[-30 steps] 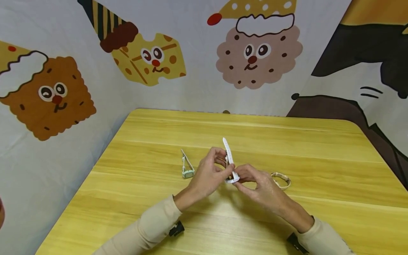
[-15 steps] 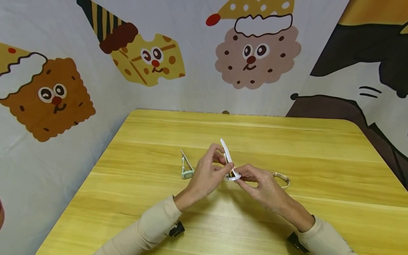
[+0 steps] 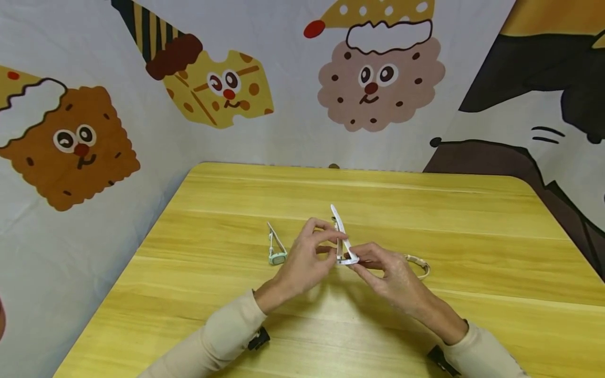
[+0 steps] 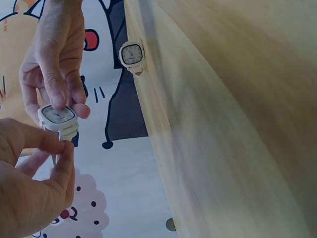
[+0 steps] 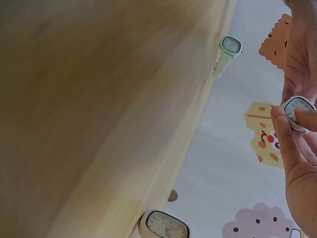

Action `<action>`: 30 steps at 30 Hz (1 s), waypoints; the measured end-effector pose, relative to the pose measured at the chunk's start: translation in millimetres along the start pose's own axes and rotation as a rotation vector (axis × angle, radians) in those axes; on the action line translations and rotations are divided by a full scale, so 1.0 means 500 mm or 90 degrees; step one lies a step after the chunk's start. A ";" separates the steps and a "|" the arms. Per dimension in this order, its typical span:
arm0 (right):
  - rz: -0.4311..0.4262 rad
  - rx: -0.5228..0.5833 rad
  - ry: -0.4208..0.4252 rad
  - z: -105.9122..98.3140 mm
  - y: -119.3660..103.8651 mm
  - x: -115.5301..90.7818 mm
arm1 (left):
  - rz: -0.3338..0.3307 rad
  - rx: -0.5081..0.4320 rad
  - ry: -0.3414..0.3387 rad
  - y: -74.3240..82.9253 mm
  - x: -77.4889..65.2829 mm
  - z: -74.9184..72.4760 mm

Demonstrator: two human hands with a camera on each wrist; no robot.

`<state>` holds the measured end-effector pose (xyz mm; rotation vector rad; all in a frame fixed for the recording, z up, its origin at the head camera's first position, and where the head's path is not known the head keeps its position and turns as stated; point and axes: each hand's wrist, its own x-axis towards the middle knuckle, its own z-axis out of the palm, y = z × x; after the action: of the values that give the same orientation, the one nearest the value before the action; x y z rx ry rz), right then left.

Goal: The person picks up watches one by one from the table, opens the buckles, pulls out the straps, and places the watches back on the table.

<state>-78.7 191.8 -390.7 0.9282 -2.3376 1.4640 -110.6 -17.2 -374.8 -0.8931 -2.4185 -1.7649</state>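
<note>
Both hands hold a white wristwatch (image 3: 347, 261) above the table. Its case is low, and one strap half sticks up and away. My left hand (image 3: 304, 260) pinches the strap close to the case, one finger reaching across between the two strap halves. From the other side, my right hand (image 3: 389, 273) grips the case, its thumb lying on the square dial (image 4: 58, 114) in the left wrist view. Left of the hands, a mint-green watch (image 3: 278, 258) rests on its case. A cream watch (image 3: 418, 259) with its strap looped lies behind the right hand, partly covered by it.
The wood-grain table (image 3: 227, 199) runs back to a white cloth wall (image 3: 293, 142) printed with cartoon biscuits and cheese. Beige sleeves (image 3: 236, 320) cover the forearms, and a black strap piece (image 3: 441, 360) shows under the right cuff.
My left thumb has slid off the strap toward the case's near end, and a left finger now reaches across the strap. The white watch has turned slightly, showing the strap more edge-on.
</note>
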 end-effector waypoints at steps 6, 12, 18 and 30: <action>-0.018 0.004 0.013 -0.001 -0.006 0.002 | 0.163 0.134 -0.011 -0.013 0.007 -0.009; -0.020 -0.002 0.015 -0.003 -0.006 0.001 | 0.280 0.340 -0.023 -0.018 0.009 -0.028; -0.005 0.002 0.002 -0.004 -0.005 0.000 | 0.297 0.428 -0.102 -0.019 0.012 -0.034; 0.023 -0.027 -0.034 -0.011 0.001 -0.001 | 0.419 0.558 -0.138 -0.027 0.029 -0.050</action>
<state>-79.5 196.9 -388.8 0.9301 -2.4261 1.4140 -136.5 -35.9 -372.5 -1.4883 -2.2168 -0.3445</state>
